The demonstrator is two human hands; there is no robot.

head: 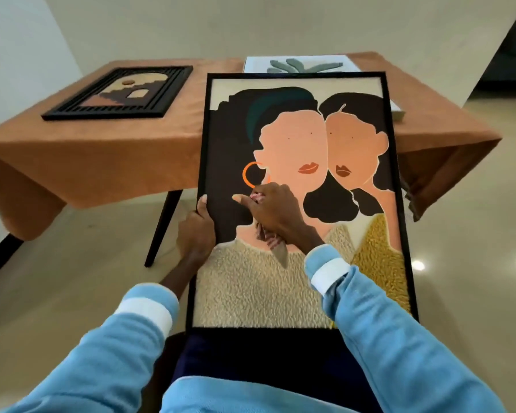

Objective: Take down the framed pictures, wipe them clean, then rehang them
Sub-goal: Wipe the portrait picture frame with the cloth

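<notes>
Large framed picture [298, 144] of two figures, tilted on the lap, upper edge reaching toward the table [102, 150]; contact with the table not discernible. Left hand [195, 231] at the frame's left rail, fingers [203, 205] grasping it, thumb on the front; right hand [276, 213] on the picture's face near the orange earring, fingers clenched round a crumpled cloth [279, 255] pressed to the surface. On the brown-draped table, well apart: a black-framed picture [118, 93] lying flat at left; a white-framed picture [295, 64] at the far side.
</notes>
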